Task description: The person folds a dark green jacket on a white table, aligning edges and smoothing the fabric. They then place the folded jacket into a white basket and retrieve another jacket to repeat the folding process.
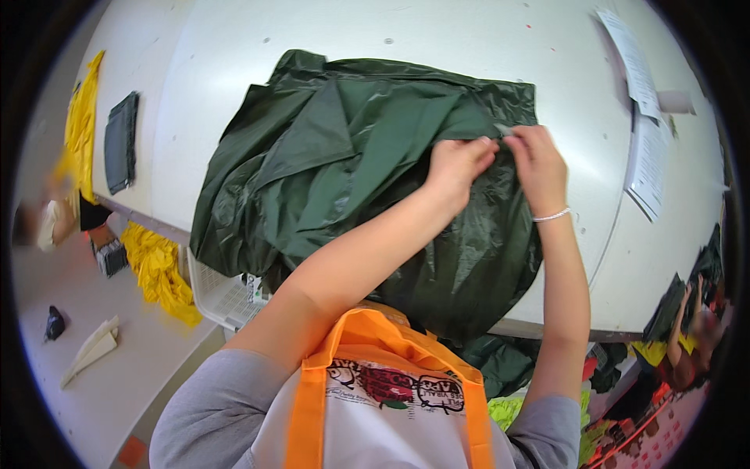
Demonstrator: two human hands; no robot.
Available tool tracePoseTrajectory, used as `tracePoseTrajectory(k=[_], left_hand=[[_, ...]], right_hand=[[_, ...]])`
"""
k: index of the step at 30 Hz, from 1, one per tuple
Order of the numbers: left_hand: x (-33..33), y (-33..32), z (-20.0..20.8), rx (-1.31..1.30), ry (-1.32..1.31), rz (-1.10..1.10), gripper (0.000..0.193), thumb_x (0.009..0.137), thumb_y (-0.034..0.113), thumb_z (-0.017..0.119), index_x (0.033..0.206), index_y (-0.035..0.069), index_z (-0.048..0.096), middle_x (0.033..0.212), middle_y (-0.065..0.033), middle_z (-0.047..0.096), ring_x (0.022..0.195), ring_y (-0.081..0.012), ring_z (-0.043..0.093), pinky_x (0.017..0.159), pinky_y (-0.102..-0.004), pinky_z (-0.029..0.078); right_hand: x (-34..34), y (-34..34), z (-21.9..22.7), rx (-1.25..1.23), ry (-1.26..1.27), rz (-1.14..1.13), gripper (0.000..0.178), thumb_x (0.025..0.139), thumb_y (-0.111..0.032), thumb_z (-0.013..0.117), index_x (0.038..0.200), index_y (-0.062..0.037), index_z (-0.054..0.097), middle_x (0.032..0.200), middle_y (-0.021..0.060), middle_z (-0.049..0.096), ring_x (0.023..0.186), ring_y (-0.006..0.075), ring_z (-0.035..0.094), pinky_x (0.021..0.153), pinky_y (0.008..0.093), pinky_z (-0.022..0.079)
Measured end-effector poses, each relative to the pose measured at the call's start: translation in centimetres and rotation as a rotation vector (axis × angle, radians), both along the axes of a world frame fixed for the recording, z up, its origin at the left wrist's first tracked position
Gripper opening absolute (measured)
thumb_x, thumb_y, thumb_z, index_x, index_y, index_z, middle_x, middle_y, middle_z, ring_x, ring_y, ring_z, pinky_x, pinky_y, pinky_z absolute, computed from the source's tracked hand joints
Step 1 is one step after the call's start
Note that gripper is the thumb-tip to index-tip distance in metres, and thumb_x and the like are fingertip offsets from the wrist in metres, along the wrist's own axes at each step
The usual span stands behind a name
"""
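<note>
A dark green, glossy waterproof garment (pixel 351 172) lies bunched on the white table, its lower part hanging over the near edge. My left hand (pixel 457 168) is closed in a pinch on the green fabric near the garment's right side. Just to its right, my right hand (pixel 541 168), with a thin bracelet on the wrist, is closed too. A small pale thing (pixel 504 130) shows at its fingertips, too small to name. The two hands' fingertips almost meet above the cloth.
Paper sheets (pixel 644 164) lie on the white table (pixel 437 27) at the right. A folded dark grey bundle (pixel 121 142) and yellow fabric (pixel 84 117) lie at the left. A white plastic basket (pixel 215 289) stands below the table's edge. Other people work at far left and far right.
</note>
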State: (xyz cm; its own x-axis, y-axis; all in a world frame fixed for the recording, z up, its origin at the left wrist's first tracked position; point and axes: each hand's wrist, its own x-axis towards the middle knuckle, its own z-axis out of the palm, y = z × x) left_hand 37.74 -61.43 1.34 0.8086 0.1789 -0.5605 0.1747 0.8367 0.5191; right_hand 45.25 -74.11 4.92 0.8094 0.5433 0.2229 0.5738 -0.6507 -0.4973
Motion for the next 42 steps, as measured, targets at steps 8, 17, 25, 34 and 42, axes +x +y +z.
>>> tracePoseTrajectory(k=[8,17,25,34,42], left_hand=[[-13.7,12.4,9.2,1.738,-0.256,-0.193,0.015,0.072,-0.003,0.066,0.085,0.004,0.066,0.087,-0.0092,0.067,0.08,-0.0248,0.063,0.073,-0.0328,0.05],[-18.0,23.6,4.2,1.72,0.619,-0.552,0.039,0.08,0.028,0.066,0.111,0.005,0.061,0.106,-0.0133,0.063,0.1,-0.0299,0.06,0.082,-0.0372,0.048],[-16.7,27.2,5.5,0.356,0.209,0.155,0.038,0.096,0.022,0.039,0.119,-0.006,0.052,0.115,-0.0165,0.061,0.105,-0.0266,0.059,0.095,-0.0376,0.045],[-18.5,27.9,3.6,0.07,0.133,0.078,0.054,0.097,0.042,0.039,0.129,0.0,0.047,0.127,-0.0165,0.053,0.113,-0.0287,0.052,0.099,-0.0407,0.039],[-22.2,29.4,7.9,0.415,-0.126,-0.129,0.031,0.094,0.032,0.054,0.091,0.002,0.061,0.083,-0.0072,0.065,0.071,-0.0145,0.06,0.059,-0.0232,0.047]], right_hand=[[10.1,-20.0,-11.1,-0.199,-0.044,-0.653,0.032,0.088,-0.03,0.062,0.102,-0.0016,0.067,0.096,0.0178,0.064,0.087,0.028,0.063,0.078,0.0368,0.049],[1.3,-13.8,-7.0,0.139,0.207,-0.479,0.029,0.092,-0.026,0.057,0.109,-0.0038,0.064,0.095,0.0117,0.067,0.081,0.0201,0.063,0.077,0.0322,0.05],[-20.9,8.2,-2.3,0.377,1.637,0.006,0.041,0.099,-0.032,0.043,0.117,0.0042,0.052,0.102,0.012,0.065,0.083,0.0207,0.067,0.068,0.0291,0.056],[-20.6,14.1,-3.4,0.823,1.474,-0.469,0.03,0.097,-0.032,0.049,0.103,-0.0037,0.058,0.091,0.0041,0.064,0.083,0.0153,0.061,0.071,0.0307,0.051],[-16.9,13.9,0.4,1.51,1.637,-0.331,0.032,0.092,-0.027,0.057,0.114,-0.0046,0.056,0.114,0.0066,0.063,0.104,0.0214,0.06,0.091,0.0363,0.047]])
